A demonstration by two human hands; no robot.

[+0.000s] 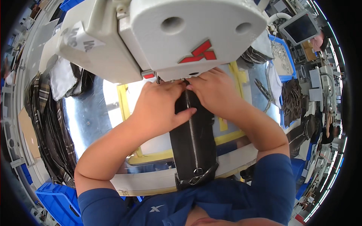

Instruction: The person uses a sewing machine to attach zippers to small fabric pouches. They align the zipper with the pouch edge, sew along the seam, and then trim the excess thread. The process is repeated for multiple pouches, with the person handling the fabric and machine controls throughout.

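A white sewing machine head with red shapes fills the upper middle. Beneath it lies a long black fabric strip with a silver zipper running toward my body and a ring at the near end. My left hand rests on the strip's upper part, fingertips near the presser area, thumb stretched across beside the zipper. My right hand holds the strip's far end near the needle area, thumb and index close together at the zipper. The needle itself is hidden. Yellow tape edges the white work surface.
Plaid and black fabric pieces are stacked at left, above a blue crate. At right lie pliers, a blue tray of metal parts and dark pieces. A screen stands behind; other people are at far right.
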